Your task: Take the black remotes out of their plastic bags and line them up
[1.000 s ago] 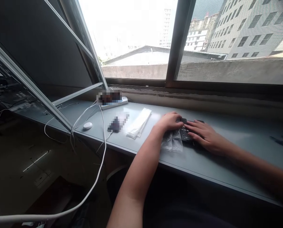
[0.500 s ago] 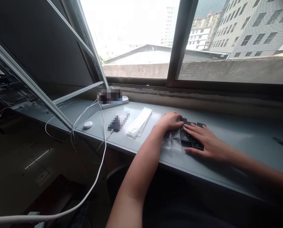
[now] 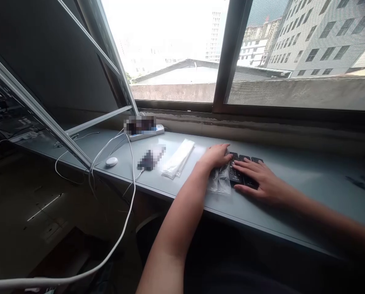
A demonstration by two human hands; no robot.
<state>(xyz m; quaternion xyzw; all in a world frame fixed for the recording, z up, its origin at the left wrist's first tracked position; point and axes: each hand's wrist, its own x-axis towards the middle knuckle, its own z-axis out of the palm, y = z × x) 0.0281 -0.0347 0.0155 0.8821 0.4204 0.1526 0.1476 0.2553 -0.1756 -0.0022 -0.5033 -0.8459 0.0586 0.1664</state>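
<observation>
Three black remote controls lie side by side on the grey table: a left one (image 3: 236,178), a middle one (image 3: 245,158) and a right one (image 3: 257,159). My right hand (image 3: 262,177) rests over the middle and right remotes, fingers spread and flat, covering much of both. At the left remote's upper left edge is my left hand (image 3: 216,156), its thumb and index finger apart and the thumb by the remote's side. Its other fingers are partly hidden. Beneath and in front of that hand lies crinkled clear plastic wrapping (image 3: 219,181).
White plastic bags (image 3: 179,158) lie left of my left arm. Farther left are a blurred-out object (image 3: 152,158) with a cable, a round white item (image 3: 111,162) and a power strip (image 3: 147,132). White cable (image 3: 132,183) hangs over the table edge by a metal frame (image 3: 69,141).
My left hand has drawn slightly left, its index fingertip now just off the left remote's top. The right hand stays spread over the remotes. The whole view has shifted a little.
</observation>
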